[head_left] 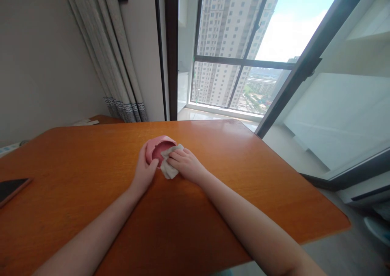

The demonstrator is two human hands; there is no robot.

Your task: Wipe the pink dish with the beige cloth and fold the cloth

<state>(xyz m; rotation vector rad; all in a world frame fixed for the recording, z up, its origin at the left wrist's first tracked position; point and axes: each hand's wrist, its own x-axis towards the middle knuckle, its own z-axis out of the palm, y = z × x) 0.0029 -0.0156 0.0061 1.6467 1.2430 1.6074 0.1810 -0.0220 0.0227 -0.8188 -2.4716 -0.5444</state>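
A pink bowl (161, 140) is tilted on the wooden table, its opening turned toward me. My left hand (144, 168) grips its left side, with the thumb over the near rim. In my right hand (187, 164) is a whitish cloth or tissue (169, 171), pressed against the bowl's right rim and partly inside it. One corner of the cloth hangs down in front of the bowl. The fingertips of my left hand are hidden behind the bowl.
The brown wooden table (213, 142) spreads under both arms. A dark phone-like flat object (12, 188) lies at its left edge. Behind stand a grey curtain (100, 44) and a glass door frame (170, 52); some papers (83, 122) lie beyond the far left edge.
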